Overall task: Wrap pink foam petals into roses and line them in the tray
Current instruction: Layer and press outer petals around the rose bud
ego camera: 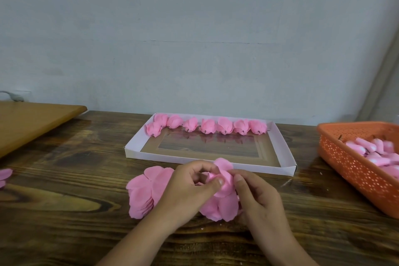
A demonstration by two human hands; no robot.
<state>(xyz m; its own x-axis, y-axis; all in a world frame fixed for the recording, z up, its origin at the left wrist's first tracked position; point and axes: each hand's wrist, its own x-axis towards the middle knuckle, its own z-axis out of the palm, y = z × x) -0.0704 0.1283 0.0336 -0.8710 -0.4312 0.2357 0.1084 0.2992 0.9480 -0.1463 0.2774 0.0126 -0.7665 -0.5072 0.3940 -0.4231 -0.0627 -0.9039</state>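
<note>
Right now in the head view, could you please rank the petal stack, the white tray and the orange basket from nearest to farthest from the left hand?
From the left hand:
1. Petal stack, touching its left side.
2. White tray, just beyond it.
3. Orange basket, far right.

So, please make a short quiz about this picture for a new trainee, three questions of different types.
1. True or false: the finished roses lie along the far wall of the white tray.
2. Which side of the table holds the orange basket? A) left B) right
3. Fill in: the left hand and right hand together hold a pink ____.

Key: 1 true; 2 B; 3 petal
</note>
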